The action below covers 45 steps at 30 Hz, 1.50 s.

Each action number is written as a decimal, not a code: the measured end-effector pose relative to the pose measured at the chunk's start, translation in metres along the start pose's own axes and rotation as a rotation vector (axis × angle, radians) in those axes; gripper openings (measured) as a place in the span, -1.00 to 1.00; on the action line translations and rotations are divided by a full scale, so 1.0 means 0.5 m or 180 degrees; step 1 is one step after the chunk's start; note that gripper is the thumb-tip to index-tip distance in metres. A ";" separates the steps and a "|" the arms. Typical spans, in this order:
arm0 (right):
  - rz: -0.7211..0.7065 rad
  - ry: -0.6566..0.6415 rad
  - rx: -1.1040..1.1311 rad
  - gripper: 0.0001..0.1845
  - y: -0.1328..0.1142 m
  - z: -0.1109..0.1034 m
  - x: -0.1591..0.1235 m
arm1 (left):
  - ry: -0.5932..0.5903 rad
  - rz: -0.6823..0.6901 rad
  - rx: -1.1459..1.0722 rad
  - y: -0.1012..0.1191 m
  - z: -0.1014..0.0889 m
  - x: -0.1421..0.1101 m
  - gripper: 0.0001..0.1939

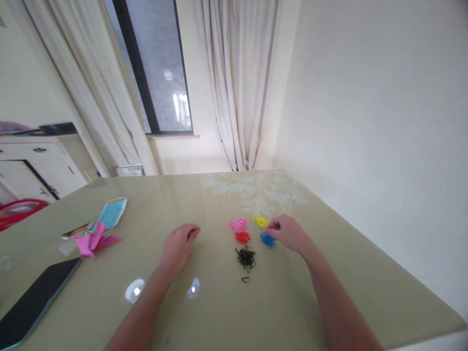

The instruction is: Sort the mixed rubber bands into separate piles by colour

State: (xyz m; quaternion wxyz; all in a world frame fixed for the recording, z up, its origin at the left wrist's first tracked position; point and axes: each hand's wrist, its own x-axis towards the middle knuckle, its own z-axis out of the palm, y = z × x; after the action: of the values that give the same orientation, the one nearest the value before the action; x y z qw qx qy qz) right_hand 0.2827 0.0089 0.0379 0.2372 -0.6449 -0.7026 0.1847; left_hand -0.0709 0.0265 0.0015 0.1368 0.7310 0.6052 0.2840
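Note:
Small rubber bands lie in loose piles by colour: pink (238,224), yellow (261,222), red (242,237), blue (268,240) and black (246,257). A single black band (245,280) rests just in front of the black pile. My right hand (288,233) has thumb and fingers pinched together at the edge of the blue pile, close to the yellow one; whatever it pinches is too small to see. Left of the piles, my left hand (180,247) rests low over the table with fingers curled together, their contents hidden. A tiny dark bit shows beside it.
On the glossy table (219,312) at left lie a black tablet (34,302), a pink folded piece (94,241), a blue face mask (112,214) and a small flat packet (76,230). A wall (383,122) runs along the right side.

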 end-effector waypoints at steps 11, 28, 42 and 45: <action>-0.0572 -0.0167 0.0864 -0.82 -0.059 0.056 -0.007 | -0.0863 0.0065 -0.2120 0.095 0.030 -0.030 -0.63; -0.0863 -0.0360 0.1944 -0.75 -0.125 0.104 -0.034 | -0.1151 0.0267 -0.1983 0.108 0.025 -0.039 -0.61; -0.0846 -0.0420 0.3585 -0.83 -0.111 0.040 -0.053 | -0.0458 -0.0065 0.1689 0.016 -0.005 -0.016 -0.74; -0.0687 -0.0344 0.3375 -0.77 -0.110 0.040 -0.044 | -0.0420 -0.0027 0.1677 0.023 -0.005 -0.017 -0.75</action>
State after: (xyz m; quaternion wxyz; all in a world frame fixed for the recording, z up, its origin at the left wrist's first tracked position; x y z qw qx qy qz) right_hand 0.2275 -0.0176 0.0503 0.5112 -0.3506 -0.5866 0.5213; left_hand -0.0638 0.0153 0.0075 -0.0178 0.7558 0.6510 0.0680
